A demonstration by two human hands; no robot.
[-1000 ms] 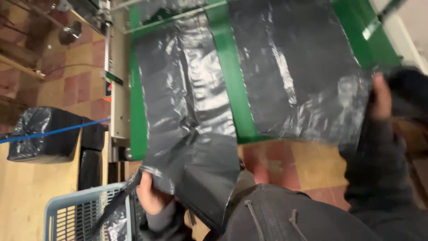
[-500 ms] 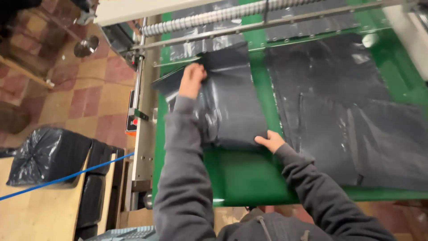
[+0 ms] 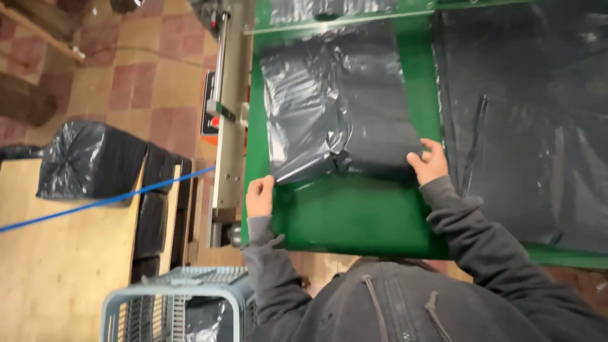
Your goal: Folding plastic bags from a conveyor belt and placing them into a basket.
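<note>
A folded black plastic bag (image 3: 339, 104) is lying flat on the green surface (image 3: 354, 215), and everything else is sitting around it. The left hand (image 3: 259, 196) is resting at the bag's near left corner, fingers laid out flat and gripping nothing, its fingertips meeting the corner and the edge of the green surface. The right hand (image 3: 429, 163) is pressing down on the bag's near right corner with loosely curled fingers; whether it is pinching the plastic cannot be told. Just right of the bag, a larger sheet of black plastic (image 3: 525, 126) is spreading across the same surface, apart from it by a strip of green. Left of the bag, a grey metal rail (image 3: 228, 126) is running along the surface's side. Further left, a filled black sack (image 3: 85, 158) is sitting on a wooden platform (image 3: 57, 266), with a blue cord (image 3: 107, 201) crossing over it. Near and left of the bag, a pale plastic crate (image 3: 174, 307) is standing on the floor.
</note>
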